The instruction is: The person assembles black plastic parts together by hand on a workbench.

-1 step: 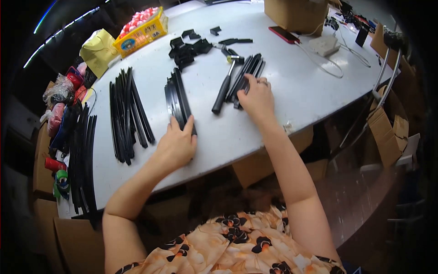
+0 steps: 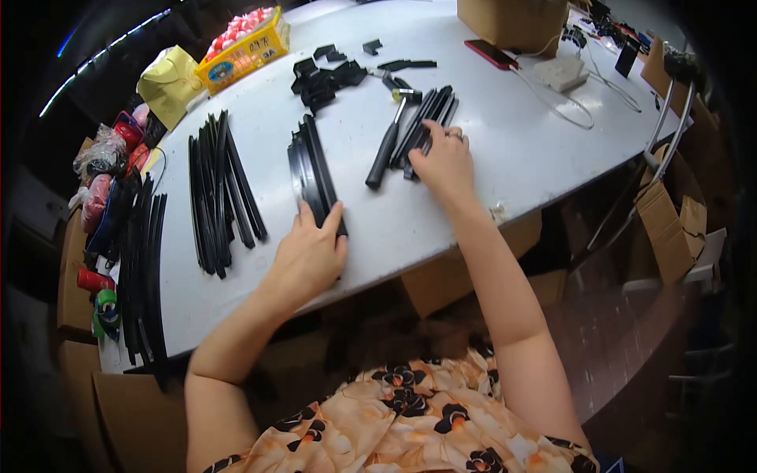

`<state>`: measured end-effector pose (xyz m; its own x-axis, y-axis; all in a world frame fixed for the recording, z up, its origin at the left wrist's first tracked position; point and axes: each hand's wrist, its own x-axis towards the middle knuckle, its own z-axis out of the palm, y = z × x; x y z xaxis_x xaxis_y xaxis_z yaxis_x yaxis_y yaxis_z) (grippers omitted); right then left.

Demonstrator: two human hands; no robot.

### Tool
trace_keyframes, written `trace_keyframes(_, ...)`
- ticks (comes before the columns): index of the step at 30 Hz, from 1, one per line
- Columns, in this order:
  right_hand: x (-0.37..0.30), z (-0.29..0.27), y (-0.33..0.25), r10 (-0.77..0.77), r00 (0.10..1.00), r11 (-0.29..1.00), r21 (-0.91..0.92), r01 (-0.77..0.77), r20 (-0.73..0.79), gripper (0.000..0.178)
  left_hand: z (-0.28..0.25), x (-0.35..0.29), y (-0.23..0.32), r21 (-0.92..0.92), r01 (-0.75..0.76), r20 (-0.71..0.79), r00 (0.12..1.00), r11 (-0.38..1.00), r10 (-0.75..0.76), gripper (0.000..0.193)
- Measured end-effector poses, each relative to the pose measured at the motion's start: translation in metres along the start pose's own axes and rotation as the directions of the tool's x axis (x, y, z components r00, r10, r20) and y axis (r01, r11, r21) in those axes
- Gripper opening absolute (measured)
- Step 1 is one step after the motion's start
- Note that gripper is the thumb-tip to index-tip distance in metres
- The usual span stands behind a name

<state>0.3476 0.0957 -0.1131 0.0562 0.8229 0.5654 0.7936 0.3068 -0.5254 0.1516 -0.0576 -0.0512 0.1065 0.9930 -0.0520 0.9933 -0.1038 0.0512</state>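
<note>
My left hand (image 2: 311, 256) is at the near end of a small bundle of long black strips (image 2: 314, 169) lying on the white table. Its thumb and fingertips straddle that end, partly hiding it. Farther right, my right hand (image 2: 447, 165) rests over a bundle of shorter black strips (image 2: 426, 110), thumb on the left side and fingers bent across the top. Just left of this bundle lies a hammer (image 2: 386, 150) with a black handle, its head pointing away from me. A second group of long black strips (image 2: 213, 193) lies left of my left hand.
More black strips (image 2: 142, 276) lie along the left table edge. Small black pieces (image 2: 327, 79) are heaped beyond the middle bundle. A yellow box (image 2: 244, 59) of red-and-white items, a phone (image 2: 490, 54), a white power strip (image 2: 561, 75) and a cardboard box (image 2: 512, 24) stand farther back.
My left hand has shifted slightly right and toward me, and the near end of the middle strips has moved with it. My right hand stays on its bundle.
</note>
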Motion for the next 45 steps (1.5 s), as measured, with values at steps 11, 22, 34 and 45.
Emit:
trace_keyframes(11, 0.006, -0.048, 0.015, 0.332, 0.759, 0.671, 0.425, -0.607, 0.56, 0.08, 0.009, -0.058, 0.003, -0.614, 0.185, -0.069, 0.956, 0.767, -0.286, 0.082)
trace_keyframes(22, -0.034, -0.095, 0.012, 0.189, 0.676, 0.043, 0.682, -0.73, 0.712, 0.044, 0.023, -0.049, -0.007, -0.596, 0.374, -0.163, 0.81, 0.711, -0.563, 0.05)
trace_keyframes(34, -0.125, -0.103, -0.054, -0.207, 0.667, -0.068, 0.67, -0.74, 0.716, 0.012, 0.055, -0.04, -0.051, -0.853, 0.045, -0.304, 0.768, 0.521, -0.564, 0.019)
trace_keyframes(45, -0.199, -0.09, -0.084, -0.199, 0.62, 0.104, 0.646, -0.756, 0.759, 0.058, 0.023, -0.074, -0.052, -0.875, -0.408, -0.248, 0.84, -0.261, -0.482, 0.046)
